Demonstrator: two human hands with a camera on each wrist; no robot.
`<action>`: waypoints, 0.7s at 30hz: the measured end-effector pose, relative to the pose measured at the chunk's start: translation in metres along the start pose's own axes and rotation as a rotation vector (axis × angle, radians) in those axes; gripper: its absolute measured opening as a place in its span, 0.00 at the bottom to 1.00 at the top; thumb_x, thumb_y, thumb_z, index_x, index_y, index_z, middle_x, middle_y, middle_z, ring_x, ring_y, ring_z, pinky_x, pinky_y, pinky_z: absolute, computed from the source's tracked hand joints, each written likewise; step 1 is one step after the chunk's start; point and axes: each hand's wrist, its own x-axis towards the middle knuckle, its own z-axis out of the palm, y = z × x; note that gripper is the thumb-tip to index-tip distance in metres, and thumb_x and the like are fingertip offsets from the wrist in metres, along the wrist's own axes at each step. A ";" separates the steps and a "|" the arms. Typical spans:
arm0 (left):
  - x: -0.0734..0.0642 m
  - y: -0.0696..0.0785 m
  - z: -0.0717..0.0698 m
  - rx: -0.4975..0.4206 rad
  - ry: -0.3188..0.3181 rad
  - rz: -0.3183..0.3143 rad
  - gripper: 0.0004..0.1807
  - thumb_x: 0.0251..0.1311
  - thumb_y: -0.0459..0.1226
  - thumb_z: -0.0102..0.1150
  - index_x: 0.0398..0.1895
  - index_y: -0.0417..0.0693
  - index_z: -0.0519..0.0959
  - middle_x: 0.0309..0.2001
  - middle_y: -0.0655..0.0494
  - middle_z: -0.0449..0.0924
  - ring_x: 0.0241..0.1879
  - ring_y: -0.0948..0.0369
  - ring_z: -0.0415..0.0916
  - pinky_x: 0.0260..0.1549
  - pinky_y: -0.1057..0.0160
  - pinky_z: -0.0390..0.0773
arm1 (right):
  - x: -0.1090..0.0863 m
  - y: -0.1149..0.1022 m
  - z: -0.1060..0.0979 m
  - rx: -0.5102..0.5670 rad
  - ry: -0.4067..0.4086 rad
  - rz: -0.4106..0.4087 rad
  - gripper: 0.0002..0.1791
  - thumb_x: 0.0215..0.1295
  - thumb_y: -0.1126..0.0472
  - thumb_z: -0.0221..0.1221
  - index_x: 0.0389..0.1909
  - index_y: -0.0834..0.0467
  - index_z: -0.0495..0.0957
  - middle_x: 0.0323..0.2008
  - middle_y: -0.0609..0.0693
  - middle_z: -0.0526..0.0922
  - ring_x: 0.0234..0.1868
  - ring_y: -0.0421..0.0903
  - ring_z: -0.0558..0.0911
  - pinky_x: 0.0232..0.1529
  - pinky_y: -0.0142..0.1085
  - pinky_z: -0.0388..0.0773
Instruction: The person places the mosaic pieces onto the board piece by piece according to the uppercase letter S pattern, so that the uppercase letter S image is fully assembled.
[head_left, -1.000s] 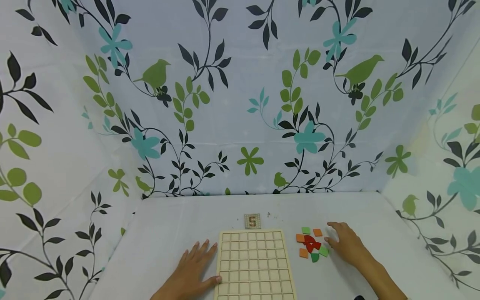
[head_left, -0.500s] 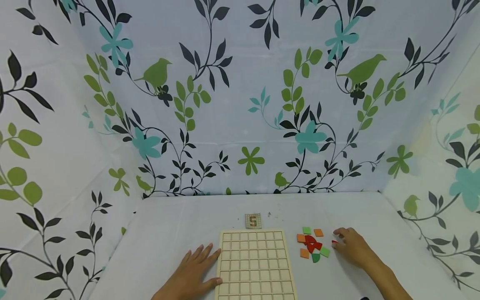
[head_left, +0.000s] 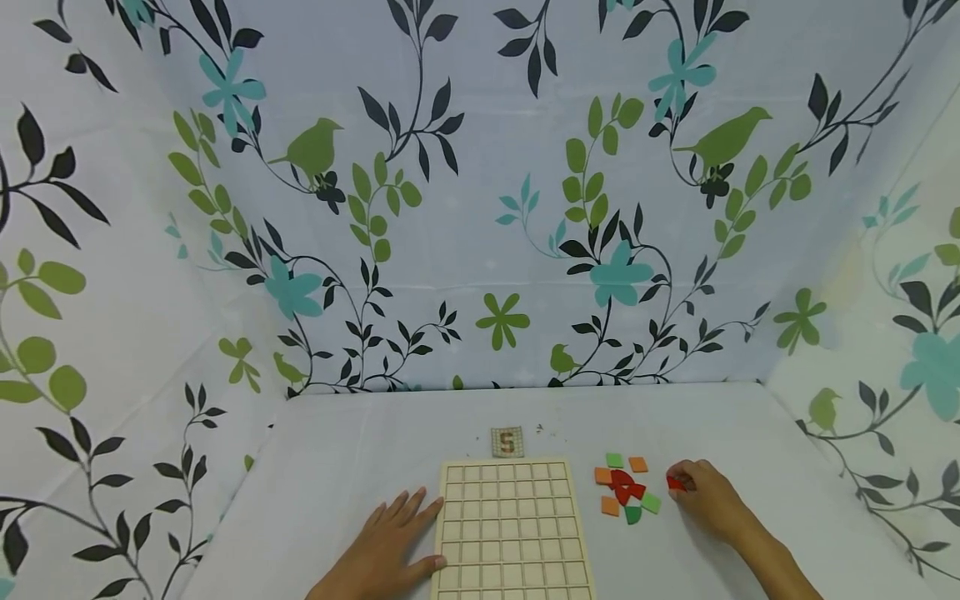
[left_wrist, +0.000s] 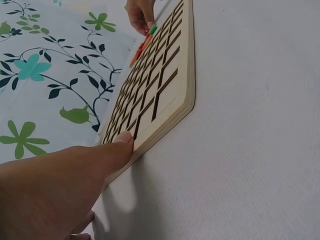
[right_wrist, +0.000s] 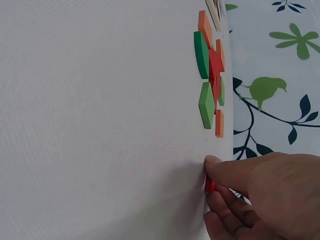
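In the head view my left hand (head_left: 386, 546) lies with fingers spread at the left side of a pale wooden grid board (head_left: 517, 530). Its thumb rests on the board's edge, as the left wrist view also shows. My right hand (head_left: 711, 502) pinches a small red tile (head_left: 675, 483) between thumb and fingers, low over the white tabletop and right of the loose tiles. The right wrist view shows the red tile (right_wrist: 210, 184) partly hidden by the thumb and fingers. Between board and right hand lie red tiles (head_left: 622, 477), with orange tiles (head_left: 611, 506) and green tiles (head_left: 650, 502) around them.
A small beige square with a brown figure on it (head_left: 507, 442) lies just behind the board. Dark specks dot the white table (head_left: 360, 442) near it. A cloth printed with leaves and birds (head_left: 465, 208) hangs behind and at both sides.
My right hand has drawn back slightly to the right from the loose tiles, and its fingers have come together on a red tile. The left hand has slid marginally nearer.
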 end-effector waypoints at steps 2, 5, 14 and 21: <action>0.000 0.002 -0.001 0.004 -0.007 -0.012 0.47 0.67 0.69 0.57 0.82 0.55 0.64 0.82 0.43 0.58 0.80 0.34 0.54 0.72 0.25 0.55 | -0.001 0.000 0.000 0.001 0.009 -0.005 0.13 0.68 0.67 0.68 0.51 0.67 0.81 0.43 0.55 0.80 0.45 0.49 0.82 0.52 0.51 0.84; 0.000 0.003 -0.001 0.027 -0.005 -0.021 0.48 0.67 0.70 0.56 0.82 0.56 0.64 0.82 0.44 0.59 0.80 0.35 0.55 0.71 0.27 0.59 | 0.000 -0.001 0.001 -0.007 0.020 -0.019 0.13 0.68 0.68 0.67 0.51 0.68 0.81 0.43 0.55 0.80 0.45 0.50 0.82 0.52 0.51 0.84; -0.002 0.005 -0.001 0.069 0.026 0.007 0.47 0.69 0.69 0.53 0.83 0.55 0.63 0.82 0.41 0.58 0.80 0.35 0.54 0.71 0.28 0.62 | 0.004 -0.008 0.002 -0.052 0.045 -0.089 0.12 0.66 0.69 0.69 0.47 0.69 0.81 0.41 0.57 0.82 0.43 0.51 0.81 0.51 0.54 0.84; -0.001 0.004 0.001 0.078 0.034 -0.003 0.47 0.68 0.71 0.52 0.83 0.57 0.62 0.83 0.42 0.56 0.81 0.36 0.53 0.72 0.30 0.62 | 0.011 -0.041 0.010 -0.047 0.071 -0.102 0.16 0.69 0.67 0.68 0.53 0.71 0.81 0.43 0.59 0.82 0.45 0.54 0.82 0.54 0.55 0.85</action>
